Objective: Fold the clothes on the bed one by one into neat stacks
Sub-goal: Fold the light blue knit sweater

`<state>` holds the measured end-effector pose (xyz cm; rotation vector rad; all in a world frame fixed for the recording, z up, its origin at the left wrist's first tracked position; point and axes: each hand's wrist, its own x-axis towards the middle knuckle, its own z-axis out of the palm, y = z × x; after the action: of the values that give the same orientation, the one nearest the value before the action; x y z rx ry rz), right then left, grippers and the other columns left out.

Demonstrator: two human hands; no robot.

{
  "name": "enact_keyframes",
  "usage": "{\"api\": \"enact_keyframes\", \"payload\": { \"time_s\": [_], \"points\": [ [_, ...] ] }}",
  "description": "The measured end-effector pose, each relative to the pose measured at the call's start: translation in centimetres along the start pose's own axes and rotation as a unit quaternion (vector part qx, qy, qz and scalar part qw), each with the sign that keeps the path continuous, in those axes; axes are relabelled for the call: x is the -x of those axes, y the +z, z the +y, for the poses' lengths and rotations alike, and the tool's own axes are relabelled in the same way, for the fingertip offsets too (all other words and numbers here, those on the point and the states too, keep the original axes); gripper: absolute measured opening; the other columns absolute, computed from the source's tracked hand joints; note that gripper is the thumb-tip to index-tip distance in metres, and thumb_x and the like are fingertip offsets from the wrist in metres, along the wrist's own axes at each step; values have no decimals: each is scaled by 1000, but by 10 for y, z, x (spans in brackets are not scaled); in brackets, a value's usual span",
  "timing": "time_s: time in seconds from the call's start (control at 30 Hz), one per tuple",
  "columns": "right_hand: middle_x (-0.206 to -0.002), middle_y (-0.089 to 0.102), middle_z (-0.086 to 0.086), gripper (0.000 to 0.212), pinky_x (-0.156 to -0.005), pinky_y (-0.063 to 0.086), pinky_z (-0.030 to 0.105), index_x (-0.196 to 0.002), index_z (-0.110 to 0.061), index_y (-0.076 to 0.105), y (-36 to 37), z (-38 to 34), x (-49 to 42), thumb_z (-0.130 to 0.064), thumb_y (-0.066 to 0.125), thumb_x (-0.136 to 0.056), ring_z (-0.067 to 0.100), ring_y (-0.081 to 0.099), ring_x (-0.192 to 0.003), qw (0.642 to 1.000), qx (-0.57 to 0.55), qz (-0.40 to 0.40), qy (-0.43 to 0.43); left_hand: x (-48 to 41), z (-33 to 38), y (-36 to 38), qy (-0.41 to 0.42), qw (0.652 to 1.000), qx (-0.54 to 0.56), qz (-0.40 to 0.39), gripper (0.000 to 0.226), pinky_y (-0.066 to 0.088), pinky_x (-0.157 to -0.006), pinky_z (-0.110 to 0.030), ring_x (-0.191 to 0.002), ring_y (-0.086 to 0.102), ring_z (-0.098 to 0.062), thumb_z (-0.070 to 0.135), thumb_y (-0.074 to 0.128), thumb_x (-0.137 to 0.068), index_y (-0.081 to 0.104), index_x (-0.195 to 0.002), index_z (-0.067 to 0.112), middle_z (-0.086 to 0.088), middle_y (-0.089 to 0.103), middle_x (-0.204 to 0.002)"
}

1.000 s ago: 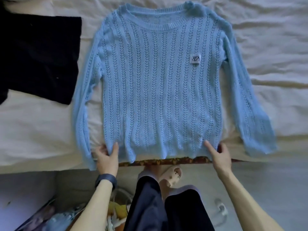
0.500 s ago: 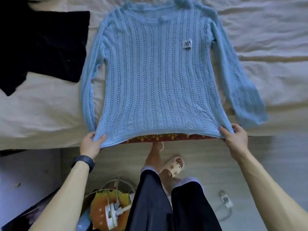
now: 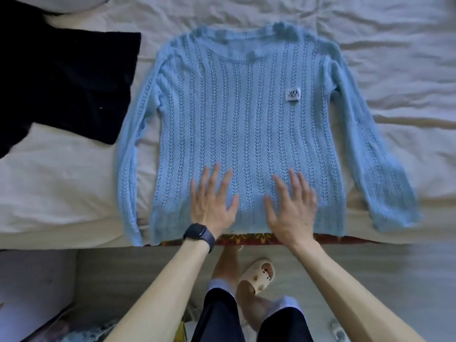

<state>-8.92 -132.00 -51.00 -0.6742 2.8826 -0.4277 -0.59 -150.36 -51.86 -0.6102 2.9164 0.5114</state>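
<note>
Cream-white sheet [image 3: 370, 45], deeply creased, covers a bed [image 3: 49, 218] that fills the upper two thirds of the view, seen from above by a person standing at its near edge. A strip of red and yellow patterned cloth [image 3: 259, 239] shows along that edge. Below it is a pale grey floor [image 3: 123, 272], with the person's dark trousers [image 3: 217, 317] and one beige perforated sandal [image 3: 259, 275]. Blurred, colourful clutter at the bottom left cannot be made out.

A black garment [image 3: 69, 82] lies spread on the sheet at the upper left, just beside the sweater.

The light blue sweater [image 3: 246, 119] lies flat in the middle of the bed, front up, with its round neckline away from the person and its hem at the near edge. It is an open, lacy knit with vertical ribs. A small white label [image 3: 293, 94] with dark lettering sits on the chest, on the person's right. Both long sleeves lie beside the body, angled outward, and the one on the right flares farther.

Both hands rest palm down on the lower front of the sweater, just above the hem, side by side and apart. The left hand [image 3: 212, 201], with a dark watch [image 3: 198, 234] on its wrist, has straight fingers spread wide. The right hand [image 3: 291, 206] is equally flat and wide, and slightly blurred.
</note>
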Motion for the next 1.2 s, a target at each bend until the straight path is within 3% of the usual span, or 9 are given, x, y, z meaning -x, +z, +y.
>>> {"api": "enact_keyframes", "payload": {
  "time_s": [0.17,0.27,0.4,0.47,0.57,0.7,0.87,1.0,1.2],
  "points": [
    [-171,1,8,72,-121,3,64,-161,-39,17,43,12,-36,-72,27,-98,32,-1,-157,986,110,-112,-63,-41,-6,39,45,988,-115,-91,71,-5,-118,-67,-154,-12,-29,72,24,-96,-2,-157,47,4,-12,-168],
    [-170,-14,2,73,-121,-6,60,-161,-43,-1,42,24,-38,-75,17,-98,26,-16,-156,975,101,-188,-65,-41,-6,44,42,985,-133,-99,75,-3,-117,-70,-154,-11,-31,76,21,-94,0,-158,44,1,-12,-168],
    [-171,7,1,69,-126,6,48,-160,-36,24,-6,26,-48,-68,35,-99,20,1,-157,983,-8,-181,-40,-44,1,30,32,981,-131,-137,74,-3,-116,-70,-155,-1,-34,70,26,-94,12,-159,39,-4,-1,-169],
    [-157,39,7,64,-119,28,46,-147,-19,48,-36,45,-54,-58,48,-96,27,34,-146,993,-89,-42,70,-51,8,18,24,979,-127,-158,72,0,-117,-67,-153,10,-37,65,33,-90,31,-154,34,-8,15,-166],
    [-140,51,21,71,-111,34,55,-139,-5,50,-69,106,-60,-55,50,-88,41,46,-129,936,-97,120,315,-77,34,1,60,981,-93,-160,65,5,-115,-65,-149,20,-34,54,42,-81,47,-140,30,-9,26,-160],
    [-133,56,20,73,-107,35,50,-131,-12,53,-100,189,-60,-59,60,-76,41,46,-126,870,-51,-62,486,-133,97,-2,119,978,-71,-156,64,-1,-116,-63,-152,11,-29,51,37,-88,29,-150,37,-4,12,-165],
    [-84,72,10,28,-76,51,40,-88,-13,72,-143,245,-86,-41,70,-83,30,67,-88,889,-133,-205,387,-206,182,2,95,975,-60,-194,63,-18,-116,-57,-152,-22,-25,54,27,-103,-7,-156,47,6,-24,-165],
    [-71,59,6,50,-63,42,36,-80,-7,62,-212,293,-155,-51,53,-58,21,53,-71,901,-237,-47,361,-239,214,12,17,977,-55,-205,60,-2,-122,-60,-155,-8,-27,52,26,-104,-4,-156,48,2,-11,-168],
    [-81,63,-4,19,-68,47,24,-96,-26,62,-322,379,-257,-31,73,-81,8,55,-73,938,-227,93,244,-252,247,14,-65,976,-53,-203,73,12,-119,-64,-152,14,-35,51,38,-99,-13,-151,57,-2,17,-167]
  ]
}}
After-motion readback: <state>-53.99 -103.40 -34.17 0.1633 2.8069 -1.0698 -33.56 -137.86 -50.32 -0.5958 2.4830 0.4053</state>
